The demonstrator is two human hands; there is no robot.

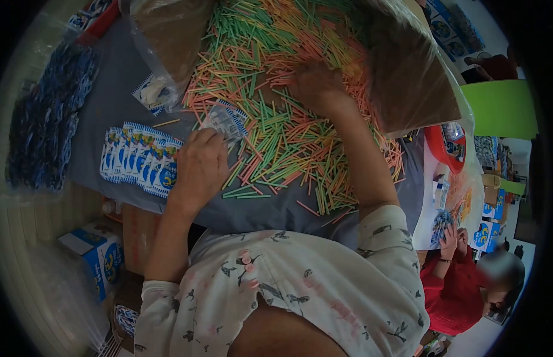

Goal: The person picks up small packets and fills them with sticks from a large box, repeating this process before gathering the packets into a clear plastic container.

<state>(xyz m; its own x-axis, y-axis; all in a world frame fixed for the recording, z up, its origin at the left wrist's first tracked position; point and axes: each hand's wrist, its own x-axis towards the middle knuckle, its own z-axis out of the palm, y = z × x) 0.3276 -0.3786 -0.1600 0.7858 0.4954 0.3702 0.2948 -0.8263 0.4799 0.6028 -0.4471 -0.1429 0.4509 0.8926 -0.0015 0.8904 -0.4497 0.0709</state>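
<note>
My left hand (202,160) is closed on the near end of a small clear-fronted packet (227,122) with a blue-and-white striped edge. The packet lies tilted at the left side of a wide pile of thin pastel sticks (282,128), green, pink, orange and yellow. Deep in that pile, my right hand (316,86) has its fingers curled down among the sticks; its fingertips are hidden, so what they grip does not show. Left of my left hand, a fanned row of blue-and-white printed packets (139,157) overlaps on the grey cloth (241,208).
Plastic-covered cardboard flaps (407,77) flank the pile. Another striped packet (151,94) lies near the left flap. A big bag of dark blue wrappers (47,119) is at far left. Blue boxes (98,256) stand below. A co-worker in red (452,291) handles packets at right, near a red basket (437,149).
</note>
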